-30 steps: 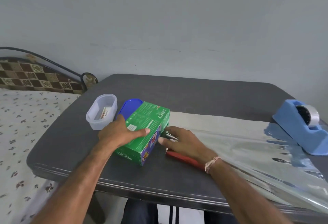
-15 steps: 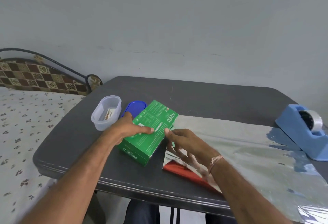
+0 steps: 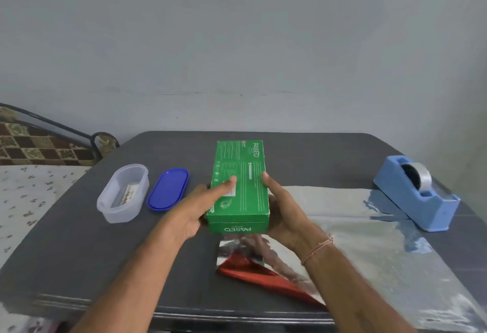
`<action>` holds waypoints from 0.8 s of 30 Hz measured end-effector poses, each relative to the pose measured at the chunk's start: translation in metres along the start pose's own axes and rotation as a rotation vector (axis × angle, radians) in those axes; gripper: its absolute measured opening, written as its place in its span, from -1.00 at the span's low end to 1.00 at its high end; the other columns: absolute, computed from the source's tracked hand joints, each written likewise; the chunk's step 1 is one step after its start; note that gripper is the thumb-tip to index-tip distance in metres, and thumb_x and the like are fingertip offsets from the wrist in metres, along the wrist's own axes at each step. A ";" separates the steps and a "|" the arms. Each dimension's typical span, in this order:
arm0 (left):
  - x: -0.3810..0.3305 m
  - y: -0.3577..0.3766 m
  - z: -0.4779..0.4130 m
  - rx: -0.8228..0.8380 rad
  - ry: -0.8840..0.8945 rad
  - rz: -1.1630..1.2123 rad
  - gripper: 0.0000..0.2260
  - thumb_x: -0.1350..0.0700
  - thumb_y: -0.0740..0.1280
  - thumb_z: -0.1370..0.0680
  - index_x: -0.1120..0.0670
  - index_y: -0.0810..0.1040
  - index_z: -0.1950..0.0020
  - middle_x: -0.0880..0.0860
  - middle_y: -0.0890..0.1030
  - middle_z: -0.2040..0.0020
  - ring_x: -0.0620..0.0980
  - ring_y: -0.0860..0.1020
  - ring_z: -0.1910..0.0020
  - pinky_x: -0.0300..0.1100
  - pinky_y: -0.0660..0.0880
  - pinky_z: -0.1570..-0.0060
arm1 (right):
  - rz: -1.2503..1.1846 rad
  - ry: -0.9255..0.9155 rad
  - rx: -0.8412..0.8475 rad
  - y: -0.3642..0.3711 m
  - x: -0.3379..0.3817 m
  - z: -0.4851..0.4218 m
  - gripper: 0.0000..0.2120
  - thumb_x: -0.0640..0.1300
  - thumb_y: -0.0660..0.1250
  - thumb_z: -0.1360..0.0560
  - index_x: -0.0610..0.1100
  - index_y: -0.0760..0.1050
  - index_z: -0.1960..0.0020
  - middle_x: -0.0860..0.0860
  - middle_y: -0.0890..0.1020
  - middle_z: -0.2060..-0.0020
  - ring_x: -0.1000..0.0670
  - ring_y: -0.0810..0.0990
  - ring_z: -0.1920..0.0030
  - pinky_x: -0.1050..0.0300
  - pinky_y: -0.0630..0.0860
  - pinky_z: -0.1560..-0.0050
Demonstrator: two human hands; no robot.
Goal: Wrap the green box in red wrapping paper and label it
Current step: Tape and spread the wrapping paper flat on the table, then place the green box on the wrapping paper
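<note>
The green box [image 3: 241, 182] is held above the dark table [image 3: 79, 253], its long side pointing away from me. My left hand [image 3: 200, 208] grips its left side with the thumb on top. My right hand [image 3: 283, 208] grips its right side, thumb on top as well. Under and to the right of the box lies the wrapping paper [image 3: 369, 240], silver side up. Its near left corner [image 3: 245, 266] is folded over and shows red.
A clear plastic container [image 3: 122, 193] with a label inside stands at the left, its blue lid [image 3: 168, 189] beside it. A blue tape dispenser [image 3: 415, 195] sits at the right on the paper's far edge. A bed lies left of the table.
Both hands have taken the box by its sides, lifted it and turned it lengthwise, moving it right over the paper's left edge. The view has shifted left.
</note>
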State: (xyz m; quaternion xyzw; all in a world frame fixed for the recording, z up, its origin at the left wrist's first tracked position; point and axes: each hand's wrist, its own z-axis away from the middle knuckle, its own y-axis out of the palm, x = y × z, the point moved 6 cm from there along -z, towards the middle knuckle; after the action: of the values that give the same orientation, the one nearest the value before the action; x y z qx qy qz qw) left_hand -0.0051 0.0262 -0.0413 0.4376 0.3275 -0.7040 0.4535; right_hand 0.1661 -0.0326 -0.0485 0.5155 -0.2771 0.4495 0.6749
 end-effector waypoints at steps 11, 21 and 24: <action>0.036 0.031 -0.003 -0.100 0.366 -0.495 -0.50 -0.08 0.40 -0.56 -0.08 0.46 -0.50 -0.10 0.56 -0.33 -0.08 0.46 -0.38 -0.36 0.43 -0.25 | -0.229 -0.025 -0.127 -0.052 0.007 0.014 -0.56 0.13 0.31 -0.56 -0.23 0.62 -0.16 -0.23 0.73 0.00 -0.23 0.73 0.11 -0.15 0.66 0.05; 0.061 -0.002 -0.027 -0.142 0.266 -1.123 -0.14 -0.47 0.32 -0.44 -0.25 0.10 -0.65 -0.20 -0.01 -0.67 0.00 -0.09 -0.67 0.27 -0.10 -0.55 | 0.031 -0.084 -0.357 -0.130 0.037 0.054 -0.65 0.01 0.33 -0.61 -0.24 0.59 -0.21 -0.23 0.73 -0.03 -0.18 0.71 0.08 -0.06 0.65 -0.02; 0.065 -0.026 -0.022 -0.160 0.232 -1.158 -0.13 -0.46 0.34 -0.43 -0.25 0.08 -0.65 -0.18 -0.03 -0.68 0.01 -0.09 -0.67 0.25 -0.05 -0.55 | 0.131 -0.050 -0.416 -0.143 0.025 0.056 -0.55 0.06 0.39 -0.57 -0.27 0.57 -0.27 -0.31 0.67 -0.16 -0.27 0.69 -0.08 -0.17 0.62 -0.18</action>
State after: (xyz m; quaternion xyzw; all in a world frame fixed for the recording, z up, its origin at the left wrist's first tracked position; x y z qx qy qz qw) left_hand -0.0353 0.0320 -0.1076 0.2262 0.6123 -0.7575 -0.0114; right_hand 0.3103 -0.0868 -0.0737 0.3570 -0.4134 0.4125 0.7291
